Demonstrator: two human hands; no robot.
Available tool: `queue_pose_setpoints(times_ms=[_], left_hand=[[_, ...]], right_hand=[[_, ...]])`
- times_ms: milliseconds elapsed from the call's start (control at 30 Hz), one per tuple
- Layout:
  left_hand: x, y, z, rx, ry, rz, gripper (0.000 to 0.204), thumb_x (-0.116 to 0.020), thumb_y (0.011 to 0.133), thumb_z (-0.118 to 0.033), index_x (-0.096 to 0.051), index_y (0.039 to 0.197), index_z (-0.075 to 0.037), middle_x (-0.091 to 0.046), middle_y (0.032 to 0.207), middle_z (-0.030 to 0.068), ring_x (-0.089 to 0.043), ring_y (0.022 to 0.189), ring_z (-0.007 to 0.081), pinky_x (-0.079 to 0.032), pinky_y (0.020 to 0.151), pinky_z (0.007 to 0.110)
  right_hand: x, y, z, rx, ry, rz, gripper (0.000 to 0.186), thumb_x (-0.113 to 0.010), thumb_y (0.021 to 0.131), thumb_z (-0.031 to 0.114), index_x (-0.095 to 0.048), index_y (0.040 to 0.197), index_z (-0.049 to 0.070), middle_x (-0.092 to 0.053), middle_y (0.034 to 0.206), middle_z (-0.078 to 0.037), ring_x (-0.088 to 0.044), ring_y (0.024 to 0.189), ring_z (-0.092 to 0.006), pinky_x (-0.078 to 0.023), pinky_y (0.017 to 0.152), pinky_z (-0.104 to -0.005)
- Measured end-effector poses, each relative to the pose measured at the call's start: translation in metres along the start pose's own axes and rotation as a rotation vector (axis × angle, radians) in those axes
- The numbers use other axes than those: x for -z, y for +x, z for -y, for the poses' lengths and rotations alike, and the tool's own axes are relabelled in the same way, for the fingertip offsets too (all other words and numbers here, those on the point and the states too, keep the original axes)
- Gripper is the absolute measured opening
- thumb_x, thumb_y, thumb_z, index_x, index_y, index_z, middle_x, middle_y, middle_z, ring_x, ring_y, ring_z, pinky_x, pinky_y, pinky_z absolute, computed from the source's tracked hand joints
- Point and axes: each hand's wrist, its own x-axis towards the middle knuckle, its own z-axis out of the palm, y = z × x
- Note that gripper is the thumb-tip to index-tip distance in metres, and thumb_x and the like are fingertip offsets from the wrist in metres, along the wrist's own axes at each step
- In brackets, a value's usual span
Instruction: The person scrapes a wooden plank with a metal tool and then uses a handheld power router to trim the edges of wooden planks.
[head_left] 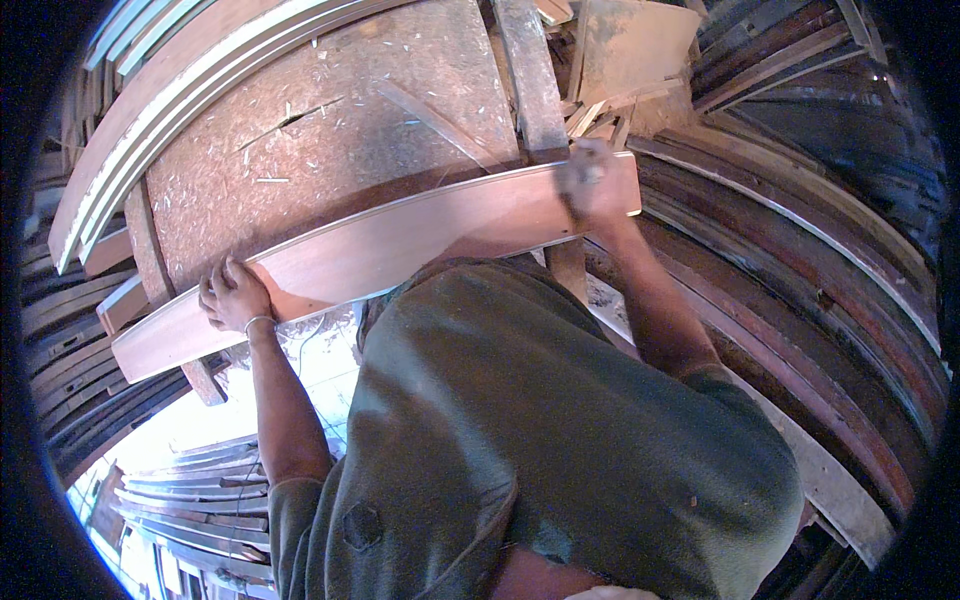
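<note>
A long, smooth reddish-brown wooden board [390,245] lies slantwise in front of me, its right end farther away than its left. My left hand [236,292] rests on top of the board towards its left end, with bent fingers spread apart; a thin band circles that wrist. Over the board's right end is my right hand [592,182], smeared by motion. Its fingers are too blurred to read, and whether anything is in them cannot be made out.
A worn, chip-strewn worktop [330,120] lies beyond the board. Curved, pale-edged boards [190,100] are stacked at the far left. Long dark timber strips [790,290] pile up along the right, with wood scraps [600,118] at the back. More strips [200,500] lie at lower left.
</note>
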Motion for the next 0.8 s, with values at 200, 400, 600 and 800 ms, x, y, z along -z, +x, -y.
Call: queue_pose_setpoints(times_ms=[200, 400, 600, 800], left_hand=[[0.0, -0.001, 0.004, 0.007, -0.004, 0.009, 0.05, -0.052, 0.091, -0.057, -0.069, 0.121, -0.02, -0.048, 0.144, 0.007, -0.035, 0.138, 0.0267, -0.021, 0.113, 0.052], [0.006, -0.002, -0.006, 0.0, -0.026, 0.029, 0.049, -0.052, 0.092, -0.057, -0.069, 0.12, -0.02, -0.048, 0.143, 0.0076, -0.033, 0.139, 0.0272, -0.021, 0.113, 0.052], [-0.005, -0.001, 0.004, -0.012, 0.052, -0.021, 0.051, -0.05, 0.091, -0.058, -0.068, 0.122, -0.021, -0.049, 0.143, 0.0083, -0.037, 0.136, 0.0267, -0.025, 0.11, 0.053], [-0.002, 0.001, 0.0, -0.008, 0.027, 0.024, 0.051, -0.051, 0.091, -0.059, -0.068, 0.122, -0.022, -0.048, 0.143, 0.0075, -0.034, 0.138, 0.0259, -0.022, 0.112, 0.052]], right_hand=[[-0.004, 0.006, 0.027, -0.068, 0.156, 0.005, 0.018, -0.067, 0.084, 0.018, -0.066, 0.091, 0.002, -0.07, 0.079, -0.012, -0.068, 0.071, -0.0247, -0.054, 0.067, -0.0388], [0.017, 0.027, -0.089, -0.108, 0.142, -0.194, 0.013, -0.069, 0.084, 0.009, -0.065, 0.091, -0.001, -0.071, 0.081, -0.007, -0.067, 0.071, -0.0156, -0.055, 0.067, -0.0306], [-0.005, 0.006, -0.039, 0.055, -0.074, -0.121, 0.024, -0.071, 0.081, 0.016, -0.066, 0.102, 0.007, -0.069, 0.09, -0.014, -0.068, 0.077, -0.0295, -0.055, 0.071, -0.0397], [-0.045, -0.014, 0.058, -0.01, -0.015, -0.023, 0.023, -0.067, 0.081, 0.022, -0.069, 0.099, 0.008, -0.069, 0.085, -0.019, -0.068, 0.078, -0.0374, -0.054, 0.071, -0.0456]])
